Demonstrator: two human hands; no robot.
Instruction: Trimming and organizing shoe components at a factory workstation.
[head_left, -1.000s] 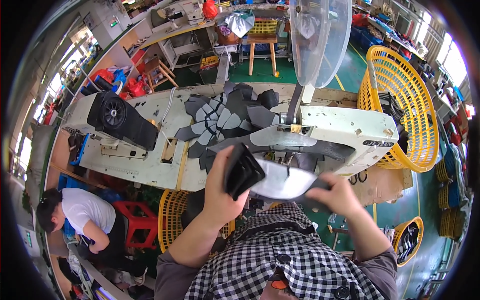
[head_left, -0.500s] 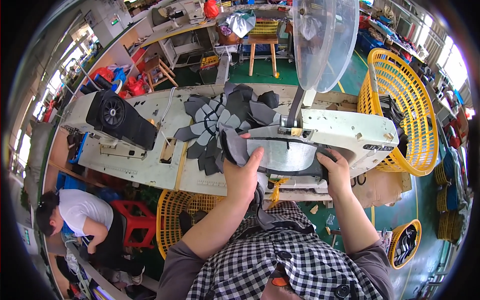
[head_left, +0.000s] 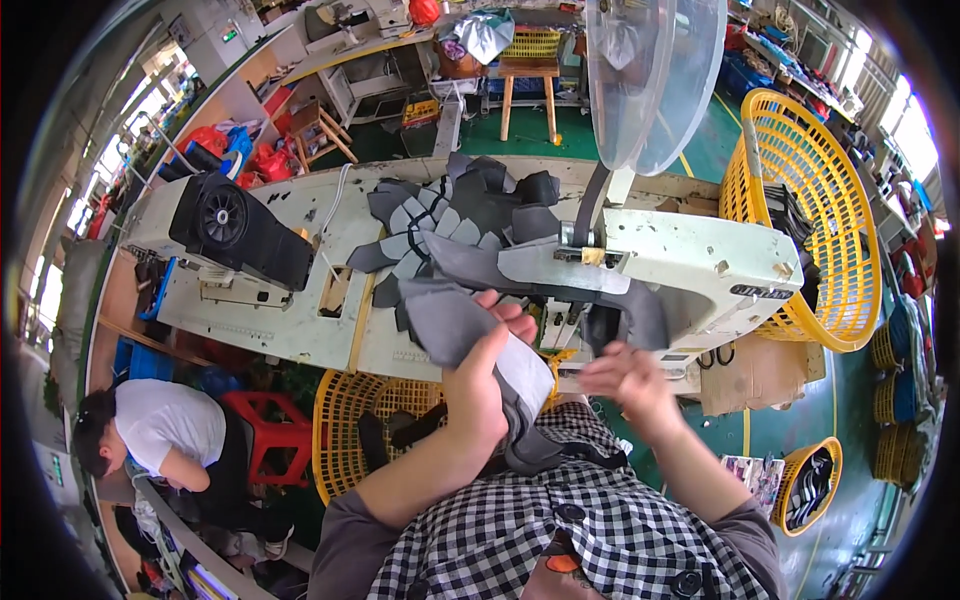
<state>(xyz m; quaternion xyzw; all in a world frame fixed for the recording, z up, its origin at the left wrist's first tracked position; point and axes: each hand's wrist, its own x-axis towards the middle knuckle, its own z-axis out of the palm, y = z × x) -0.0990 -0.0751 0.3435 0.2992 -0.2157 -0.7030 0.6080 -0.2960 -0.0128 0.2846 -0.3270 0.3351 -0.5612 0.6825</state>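
My left hand (head_left: 478, 385) is closed on a grey fabric piece (head_left: 440, 322), dark at its upper end and paler toward my apron, with the thumb laid along it. More grey material hangs below that hand against the checked apron. A second long, curved grey piece (head_left: 555, 267) with a light panel lies across the sewing machine's working area, under the head of the white sewing machine (head_left: 690, 250). Just below its right end is my right hand (head_left: 635, 388), slightly blurred, fingers stretched leftward and nothing seen in them. Behind, a fanned pile of grey cut pieces (head_left: 415, 225) rests on the table.
At the right stands a large yellow basket (head_left: 865, 240) with dark pieces; a smaller one (head_left: 830, 455) is on the floor. Another yellow basket (head_left: 325, 440) sits below the table, near a red stool (head_left: 265, 440) and a seated person (head_left: 175, 425). A black motor housing (head_left: 225, 220) is at left.
The long piece both hands held up now lies on the machine, released. My left hand has come down holding a separate-looking grey piece; my right hand has moved down and left.
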